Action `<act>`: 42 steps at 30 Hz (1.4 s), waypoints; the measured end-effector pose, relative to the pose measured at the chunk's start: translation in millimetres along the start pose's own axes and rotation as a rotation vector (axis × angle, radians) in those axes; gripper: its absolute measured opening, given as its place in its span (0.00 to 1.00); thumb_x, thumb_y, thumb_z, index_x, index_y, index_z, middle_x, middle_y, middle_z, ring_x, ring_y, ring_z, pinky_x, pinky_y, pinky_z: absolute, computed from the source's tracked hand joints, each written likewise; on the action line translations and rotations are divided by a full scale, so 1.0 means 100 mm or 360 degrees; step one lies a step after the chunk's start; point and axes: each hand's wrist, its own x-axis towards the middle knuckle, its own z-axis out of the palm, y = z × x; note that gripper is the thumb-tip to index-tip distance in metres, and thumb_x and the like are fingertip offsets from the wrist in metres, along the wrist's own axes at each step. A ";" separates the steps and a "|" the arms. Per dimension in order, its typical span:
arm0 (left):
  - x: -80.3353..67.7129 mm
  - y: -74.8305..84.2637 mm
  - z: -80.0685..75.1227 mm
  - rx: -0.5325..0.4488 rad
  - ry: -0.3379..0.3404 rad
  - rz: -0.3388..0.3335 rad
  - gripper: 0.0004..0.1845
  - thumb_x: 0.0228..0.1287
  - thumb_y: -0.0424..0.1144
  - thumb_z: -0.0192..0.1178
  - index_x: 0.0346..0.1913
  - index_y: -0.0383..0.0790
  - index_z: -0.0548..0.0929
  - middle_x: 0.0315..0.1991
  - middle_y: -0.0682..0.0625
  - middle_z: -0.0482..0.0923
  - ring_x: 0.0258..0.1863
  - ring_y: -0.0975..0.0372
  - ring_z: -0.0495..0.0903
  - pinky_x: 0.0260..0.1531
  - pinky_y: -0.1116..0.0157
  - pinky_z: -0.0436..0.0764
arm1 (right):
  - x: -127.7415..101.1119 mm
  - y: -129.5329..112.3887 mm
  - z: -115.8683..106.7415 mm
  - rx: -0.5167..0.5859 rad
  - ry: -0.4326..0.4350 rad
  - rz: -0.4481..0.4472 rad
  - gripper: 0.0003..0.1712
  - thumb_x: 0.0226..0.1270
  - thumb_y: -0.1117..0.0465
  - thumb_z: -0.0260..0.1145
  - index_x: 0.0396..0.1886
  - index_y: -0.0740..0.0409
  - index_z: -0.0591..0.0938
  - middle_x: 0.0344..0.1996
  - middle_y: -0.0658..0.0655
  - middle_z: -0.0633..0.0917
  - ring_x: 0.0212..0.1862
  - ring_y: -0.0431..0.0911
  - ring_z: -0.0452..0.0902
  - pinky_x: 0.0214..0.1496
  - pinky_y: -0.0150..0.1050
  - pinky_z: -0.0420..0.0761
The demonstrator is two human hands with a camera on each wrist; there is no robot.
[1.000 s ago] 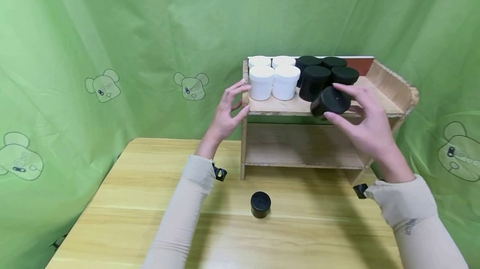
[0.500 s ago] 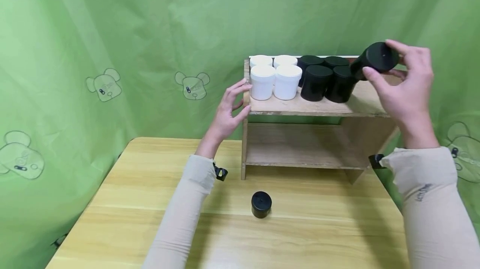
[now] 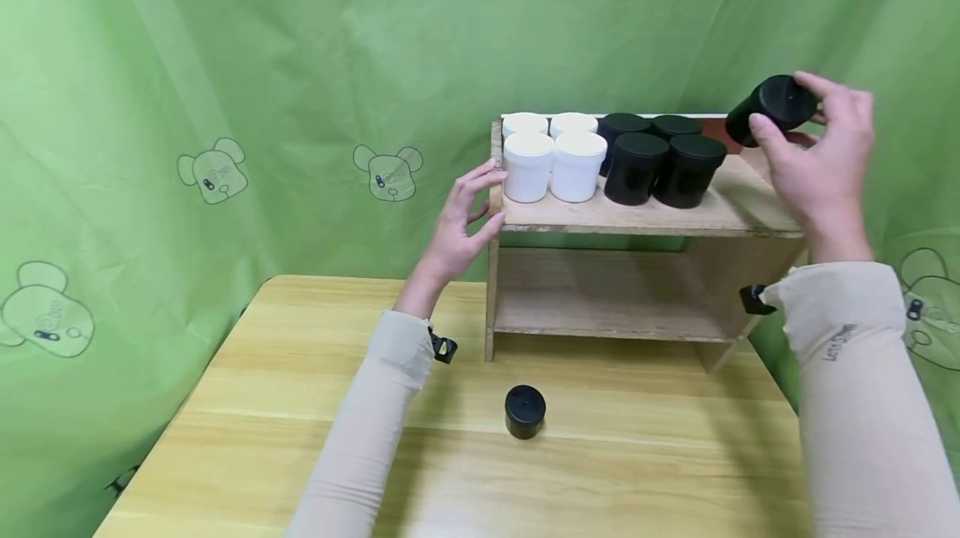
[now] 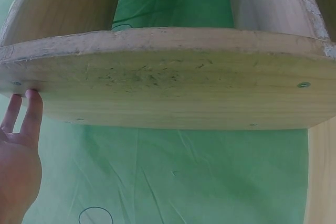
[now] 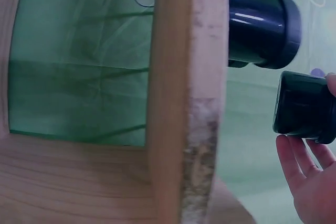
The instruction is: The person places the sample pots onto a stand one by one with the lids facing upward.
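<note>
A tilted black lidded jar (image 3: 782, 102) is held in my right hand (image 3: 828, 146), thumb on the near side and fingers on the far side. It hangs in the air above the right end of the wooden shelf unit (image 3: 652, 226); in the right wrist view the held jar (image 5: 304, 106) is apart from the shelf board. My left hand (image 3: 459, 226) touches the unit's left side panel with extended fingers; the left wrist view has two fingertips against that panel (image 4: 168, 87). White jars (image 3: 528, 167) and black jars (image 3: 636, 170) stand upright in two rows on the top board.
One more black jar (image 3: 524, 411) stands on the wooden table (image 3: 300, 405) in front of the shelf. The unit's lower board (image 3: 607, 296) lies beneath the top one. A green curtain (image 3: 300, 63) hangs behind and at both sides.
My right hand has carried the black jar up and to the right, from before the standing black jars to above the shelf's right end. My left hand stays at the side panel.
</note>
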 end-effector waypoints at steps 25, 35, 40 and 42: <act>0.00 0.00 0.01 -0.0011 -0.0007 0.0010 0.30 0.71 0.37 0.60 0.74 0.49 0.68 0.82 0.53 0.55 0.78 0.53 0.61 0.71 0.45 0.76 | 0.06 0.56 0.16 -0.0360 -0.0139 0.0048 0.36 0.69 0.43 0.68 0.76 0.34 0.71 0.56 0.35 0.65 0.59 0.33 0.69 0.69 0.22 0.75; -0.01 -0.01 0.01 -0.0013 -0.0010 -0.0014 0.29 0.72 0.37 0.60 0.74 0.49 0.68 0.82 0.53 0.55 0.79 0.53 0.61 0.72 0.46 0.76 | 0.06 0.62 0.22 -0.0444 -0.0165 -0.0010 0.37 0.71 0.47 0.65 0.78 0.43 0.70 0.62 0.47 0.69 0.65 0.46 0.66 0.70 0.25 0.69; 0.00 0.00 0.01 -0.0011 -0.0002 0.0001 0.29 0.72 0.36 0.60 0.74 0.49 0.68 0.82 0.52 0.55 0.79 0.52 0.61 0.72 0.46 0.76 | 0.06 0.62 0.22 -0.0462 -0.0221 -0.0019 0.37 0.72 0.49 0.64 0.79 0.44 0.69 0.67 0.57 0.68 0.68 0.50 0.64 0.70 0.25 0.67; 0.00 0.00 0.01 -0.0006 0.0000 0.0009 0.30 0.72 0.36 0.60 0.74 0.49 0.68 0.82 0.52 0.55 0.79 0.53 0.61 0.72 0.46 0.76 | 0.06 0.62 0.22 -0.0472 -0.0237 -0.0021 0.37 0.72 0.49 0.63 0.79 0.43 0.68 0.68 0.58 0.68 0.67 0.49 0.64 0.69 0.23 0.68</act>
